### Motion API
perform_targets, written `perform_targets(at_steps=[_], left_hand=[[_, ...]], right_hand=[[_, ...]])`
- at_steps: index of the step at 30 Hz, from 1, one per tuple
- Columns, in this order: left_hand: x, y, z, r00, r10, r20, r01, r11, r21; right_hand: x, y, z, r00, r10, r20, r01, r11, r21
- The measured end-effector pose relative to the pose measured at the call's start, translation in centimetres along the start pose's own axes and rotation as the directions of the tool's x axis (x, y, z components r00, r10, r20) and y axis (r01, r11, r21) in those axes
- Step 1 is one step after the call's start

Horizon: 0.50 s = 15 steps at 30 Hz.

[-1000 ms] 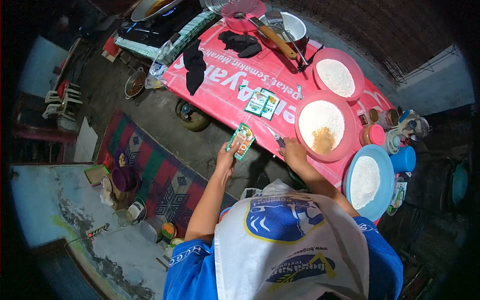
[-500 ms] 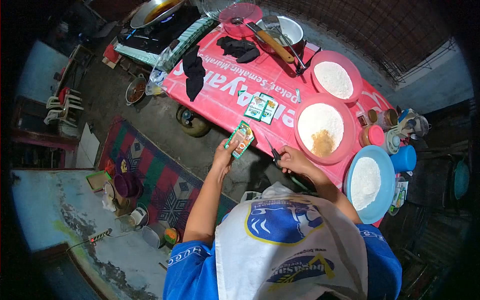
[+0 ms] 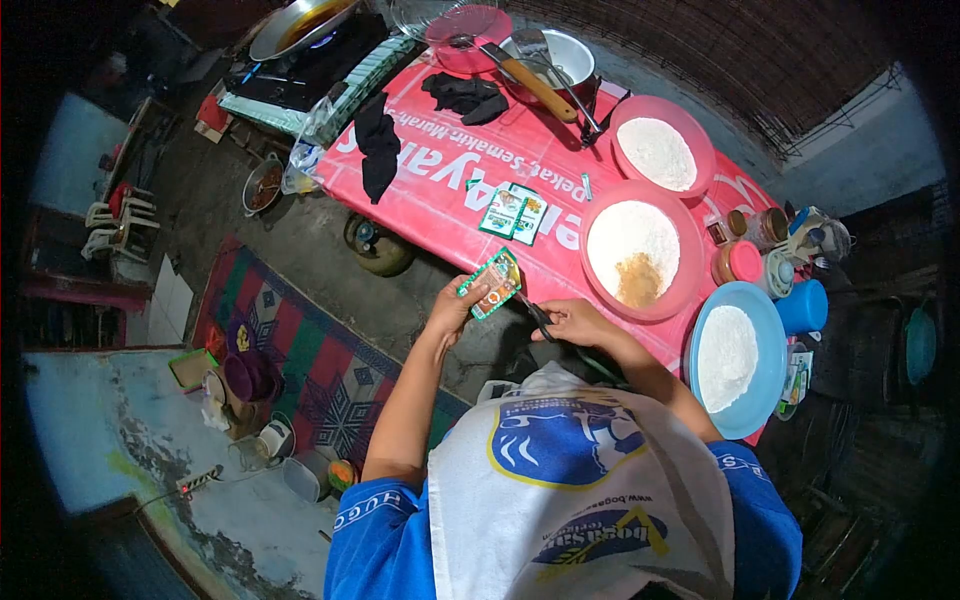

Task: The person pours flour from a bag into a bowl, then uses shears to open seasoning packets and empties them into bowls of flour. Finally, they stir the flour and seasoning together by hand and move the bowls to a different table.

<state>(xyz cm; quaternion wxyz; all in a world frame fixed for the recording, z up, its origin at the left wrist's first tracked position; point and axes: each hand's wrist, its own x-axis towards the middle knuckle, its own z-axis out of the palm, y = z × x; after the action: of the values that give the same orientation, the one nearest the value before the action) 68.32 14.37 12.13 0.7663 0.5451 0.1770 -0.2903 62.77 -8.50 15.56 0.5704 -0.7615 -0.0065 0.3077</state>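
Observation:
My left hand (image 3: 450, 306) pinches a green-edged seasoning sachet (image 3: 494, 284) by its lower left side, in front of the table edge. In my right hand (image 3: 574, 324) is a pair of scissors (image 3: 540, 318) with black handles, its blades reaching the sachet's right edge. Whether they cut into it is too small to tell. Two more sachets (image 3: 502, 214) lie overlapping on the table, with a small torn strip (image 3: 587, 187) near them. Right of my hands, a pink basin (image 3: 694, 262) holds white powder with a brown powder heap on one side.
On the red-covered table (image 3: 440, 215) stand another pink basin (image 3: 702, 140), a blue basin (image 3: 770, 350), a metal pot (image 3: 580, 58) and several jars (image 3: 740, 262). Black cloths (image 3: 378, 155) lie at the left. A wok (image 3: 285, 35) sits on the stove beyond; a gas cylinder (image 3: 375, 255) stands below.
My right hand has moved left, bringing the scissors from apart up to the sachet's edge. The sachet has shifted slightly right and turned in my left hand.

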Motion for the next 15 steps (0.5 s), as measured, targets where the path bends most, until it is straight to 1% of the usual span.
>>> perform_targets(at_steps=[4, 6, 7, 8, 9, 10, 12, 15], left_hand=[[0.0, -0.2, -0.3, 1.000, 0.003, 0.008, -0.003, 1.000, 0.013], [0.1, -0.2, -0.2, 1.000, 0.005, 0.018, -0.005, 1.000, 0.020], [0.2, -0.3, -0.1, 1.000, -0.001, 0.029, -0.001, 0.998, 0.062], [0.2, -0.3, 0.0, 0.999, -0.008, 0.041, 0.003, 0.995, 0.104], [0.2, -0.2, 0.3, 0.999, -0.008, 0.042, 0.003, 0.994, 0.106], [0.1, 0.0, 0.6, 1.000, 0.007, 0.026, -0.010, 0.996, 0.087], [0.2, 0.2, 0.7, 1.000, 0.021, 0.012, -0.022, 0.997, 0.069], [0.8, 0.1, 0.7, 1.000, -0.001, 0.008, 0.000, 0.993, 0.115]], right_hand=[[-0.2, -0.1, 0.0, 1.000, -0.025, -0.004, 0.025, 1.000, 0.003], [-0.6, -1.1, -0.2, 1.000, 0.029, -0.001, -0.029, 0.998, -0.047], [-0.2, -0.3, 0.0, 1.000, 0.029, -0.002, -0.029, 0.999, -0.046], [0.6, 1.1, 0.3, 1.000, 0.000, -0.029, 0.000, 1.000, 0.002], [0.9, 1.2, 0.4, 0.998, -0.029, -0.057, 0.032, 0.998, 0.048], [0.9, 1.4, 0.3, 0.998, -0.030, -0.059, 0.033, 0.998, 0.049], [0.7, 1.1, 0.0, 0.993, -0.079, -0.089, 0.079, 0.997, -0.001], [0.3, -0.3, -0.4, 0.988, -0.097, -0.120, 0.093, 0.995, -0.042]])
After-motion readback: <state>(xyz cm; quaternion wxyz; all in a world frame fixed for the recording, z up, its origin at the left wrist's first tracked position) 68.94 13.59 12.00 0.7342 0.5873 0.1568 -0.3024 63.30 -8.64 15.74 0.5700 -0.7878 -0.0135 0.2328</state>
